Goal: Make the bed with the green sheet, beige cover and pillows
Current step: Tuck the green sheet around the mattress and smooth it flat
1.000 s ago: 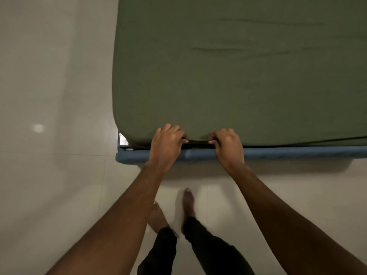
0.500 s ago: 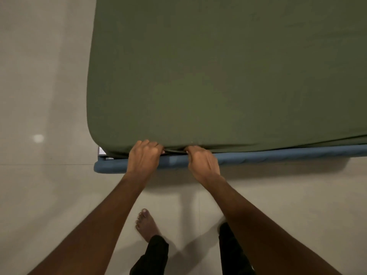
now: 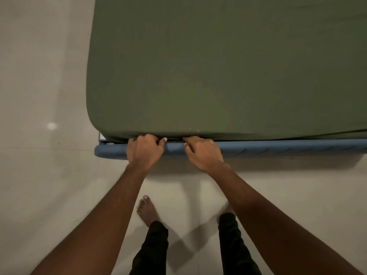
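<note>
The green sheet lies smooth over the mattress, and the left hand and right hand curl their fingers round its near hem above the blue rail, tucking it in; next, I'd guess, the tuck needs carrying rightward.

Bedroom in a home. Bed fills most of the view: mattress with a rounded corner under a fitted green sheet, blue padded rail along the bed's near edge. Pale glossy tiled floor left of and in front of the bed, faint grout lines, one bright reflection spot off the near left corner. Person barefoot, bare foot on the tiles, black trousers. Dim indoor light.
</note>
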